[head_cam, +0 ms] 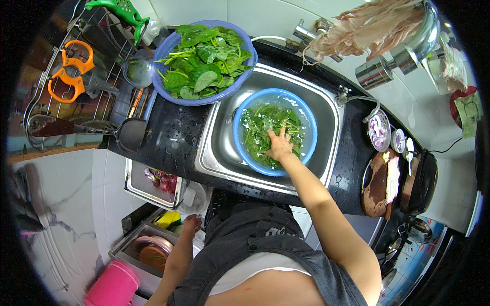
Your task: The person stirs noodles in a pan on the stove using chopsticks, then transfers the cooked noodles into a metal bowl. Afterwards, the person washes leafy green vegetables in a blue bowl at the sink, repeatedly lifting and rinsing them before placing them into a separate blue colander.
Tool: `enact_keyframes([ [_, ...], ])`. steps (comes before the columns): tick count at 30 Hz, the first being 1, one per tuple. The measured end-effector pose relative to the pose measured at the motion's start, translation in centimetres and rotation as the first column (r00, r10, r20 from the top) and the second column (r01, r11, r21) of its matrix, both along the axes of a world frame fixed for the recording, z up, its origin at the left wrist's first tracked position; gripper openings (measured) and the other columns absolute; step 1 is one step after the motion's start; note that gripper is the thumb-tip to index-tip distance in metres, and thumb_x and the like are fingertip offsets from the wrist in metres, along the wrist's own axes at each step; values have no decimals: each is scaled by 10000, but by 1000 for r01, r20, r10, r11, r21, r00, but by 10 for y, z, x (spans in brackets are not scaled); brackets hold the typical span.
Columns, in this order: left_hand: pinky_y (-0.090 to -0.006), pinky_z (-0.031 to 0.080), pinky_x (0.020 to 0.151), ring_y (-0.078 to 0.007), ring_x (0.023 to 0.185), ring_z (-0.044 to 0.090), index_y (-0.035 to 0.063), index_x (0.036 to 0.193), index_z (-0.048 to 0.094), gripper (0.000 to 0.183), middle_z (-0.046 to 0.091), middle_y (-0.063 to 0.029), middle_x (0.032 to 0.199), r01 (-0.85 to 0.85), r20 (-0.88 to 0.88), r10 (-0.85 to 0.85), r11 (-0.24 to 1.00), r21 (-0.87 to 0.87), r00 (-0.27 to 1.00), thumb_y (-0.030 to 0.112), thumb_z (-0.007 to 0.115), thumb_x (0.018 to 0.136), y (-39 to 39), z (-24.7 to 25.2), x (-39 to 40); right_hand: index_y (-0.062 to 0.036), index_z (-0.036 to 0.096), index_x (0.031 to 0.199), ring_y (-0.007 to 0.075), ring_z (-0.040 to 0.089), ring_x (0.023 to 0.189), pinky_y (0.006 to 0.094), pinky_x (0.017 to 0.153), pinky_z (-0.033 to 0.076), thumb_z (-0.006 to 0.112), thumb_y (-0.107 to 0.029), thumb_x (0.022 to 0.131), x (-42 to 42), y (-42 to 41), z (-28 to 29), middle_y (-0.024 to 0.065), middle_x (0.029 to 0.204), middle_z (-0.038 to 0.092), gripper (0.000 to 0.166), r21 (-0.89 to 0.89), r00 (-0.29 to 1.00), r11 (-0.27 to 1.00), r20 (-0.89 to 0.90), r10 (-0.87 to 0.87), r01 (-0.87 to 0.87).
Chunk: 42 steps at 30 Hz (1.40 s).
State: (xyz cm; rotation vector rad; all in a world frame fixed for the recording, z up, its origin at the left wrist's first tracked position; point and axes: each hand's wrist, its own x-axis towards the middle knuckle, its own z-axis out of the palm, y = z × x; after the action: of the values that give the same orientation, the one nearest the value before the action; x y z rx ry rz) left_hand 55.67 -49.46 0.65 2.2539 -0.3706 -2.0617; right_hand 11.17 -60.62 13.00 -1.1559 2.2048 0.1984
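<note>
My right hand [280, 145] reaches into a blue plastic basin [236, 134], fingers spread over leafy greens [264, 122] lying in water. Some fingertips dip among the stems, and no bunch is gripped. The basin rests inside a stainless steel sink [221, 139]. Up and to the left, a purple plastic colander [206, 101] heaped with loose green leaves [208, 63] stands on the counter, partly over the sink's corner. My left hand [192, 223] hangs low at my side, below the counter, its fingers curled; whether it holds anything is hidden.
Left stands a wire rack [57, 111] with orange-handled scissors [72, 70] and a spatula [130, 134]. A small tap [360, 98] curves over the right counter, near a bowl of sliced onions [379, 132] and a wooden cutting board [375, 187]. Below left are red onions [166, 181] in a tray.
</note>
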Motion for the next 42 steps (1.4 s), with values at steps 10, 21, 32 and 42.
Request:
enact_keyframes([
  [10, -234, 325, 379, -140, 567, 549, 65, 1115, 424, 308, 586, -85, 775, -15, 39, 16, 999, -30, 999, 79, 395, 809, -12, 2, -9, -37, 585, 992, 315, 567, 916, 347, 800, 449, 645, 59, 605, -69, -4, 16, 187, 943, 592, 403, -575, 965, 816, 244, 96, 65],
  [21, -238, 303, 360, -122, 484, 487, 80, 1054, 472, 241, 528, -53, 652, -38, 28, 40, 997, -66, 999, 125, 431, 821, -14, 2, -16, 7, 566, 905, 206, 585, 825, 284, 757, 432, 602, 80, 588, -68, -2, 142, 129, 827, 607, 327, -687, 922, 727, 283, 263, 4],
  [32, -248, 316, 365, -137, 508, 518, 97, 1054, 470, 250, 543, -54, 683, -29, -17, 28, 997, -71, 999, 109, 423, 809, -2, -12, -4, 4, 567, 883, 247, 588, 824, 303, 740, 434, 582, 87, 584, -65, -12, 192, 145, 839, 600, 311, -733, 889, 670, 223, 399, -117],
  [42, -308, 380, 496, -156, 603, 561, 110, 1104, 471, 305, 571, -45, 747, -13, -4, 13, 997, -72, 1000, 126, 436, 802, 9, -22, 6, 4, 584, 861, 309, 579, 855, 330, 758, 438, 518, 117, 556, -55, -10, 169, 188, 839, 594, 332, -695, 879, 675, 130, 458, -249],
])
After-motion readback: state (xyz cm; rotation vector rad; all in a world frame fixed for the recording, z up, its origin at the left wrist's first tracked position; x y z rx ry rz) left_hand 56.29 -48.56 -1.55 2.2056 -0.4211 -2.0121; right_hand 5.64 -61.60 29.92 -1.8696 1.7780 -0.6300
